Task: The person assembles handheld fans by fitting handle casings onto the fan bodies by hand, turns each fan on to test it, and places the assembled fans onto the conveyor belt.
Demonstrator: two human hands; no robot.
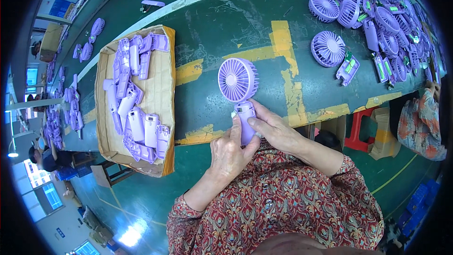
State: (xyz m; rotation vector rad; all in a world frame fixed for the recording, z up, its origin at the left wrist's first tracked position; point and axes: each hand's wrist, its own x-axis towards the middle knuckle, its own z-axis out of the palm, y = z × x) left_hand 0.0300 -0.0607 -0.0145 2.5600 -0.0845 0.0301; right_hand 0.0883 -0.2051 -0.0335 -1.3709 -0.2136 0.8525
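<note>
A purple handheld fan is held upright in front of me at the table's near edge, its round grille pointing away from my body. My left hand closes on the lower left of its handle, thumb and fingers along the side. From the right, my right hand grips the same handle, fingers against its upper edge. A small dark window shows near the top of the handle. To my left stands a cardboard box with several loose purple handle shells in it.
A big heap of purple fans with green parts covers the table's right end. Nearer lie a fan head and an opened handle. Yellow tape marks the green table. A red stool and another person's patterned sleeve are at right.
</note>
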